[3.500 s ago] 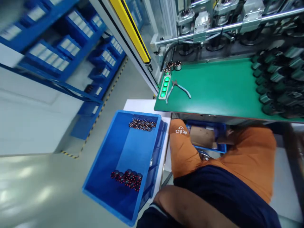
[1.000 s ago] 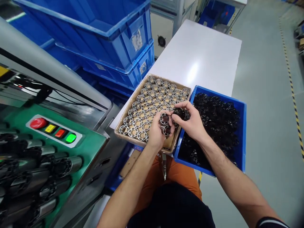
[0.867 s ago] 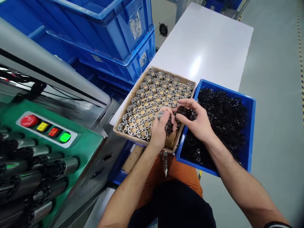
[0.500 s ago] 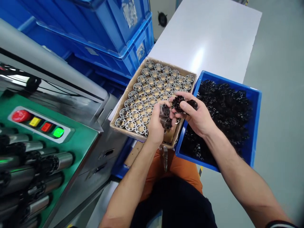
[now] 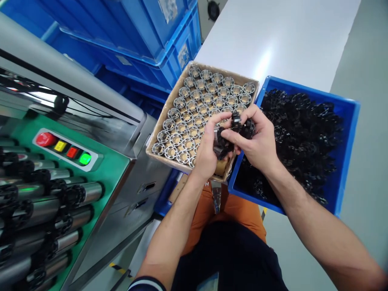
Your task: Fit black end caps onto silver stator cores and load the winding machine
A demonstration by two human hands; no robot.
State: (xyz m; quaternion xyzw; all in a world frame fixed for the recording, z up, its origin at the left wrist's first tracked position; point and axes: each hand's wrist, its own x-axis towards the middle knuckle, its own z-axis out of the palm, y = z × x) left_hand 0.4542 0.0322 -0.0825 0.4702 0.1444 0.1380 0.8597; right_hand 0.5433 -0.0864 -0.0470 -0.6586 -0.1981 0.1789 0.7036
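My left hand (image 5: 206,155) is closed around metal cylinders (image 5: 216,136) above the near right part of a cardboard box (image 5: 162,115). Black round plastic pieces (image 5: 235,120) are gripped in my right hand (image 5: 261,141), with its thumb pressing one against the end of a held cylinder. The two hands meet over the box's right edge, and fingers partly hide the parts. Rows of upright metal cylinders (image 5: 188,143) with ring-shaped tops fill much of the box. To its right, a blue bin (image 5: 348,149) holds a heap of similar black pieces (image 5: 300,137).
On the left, a green machine panel (image 5: 119,161) carries several colored buttons (image 5: 72,152) and rows of cylinders (image 5: 45,208) with black ends. Stacked blue crates (image 5: 178,52) stand behind the box. A white table (image 5: 291,36) extends to the back right.
My right hand has brought a black piece against a cylinder in my left hand; earlier the pieces were apart. The view has shifted slightly.
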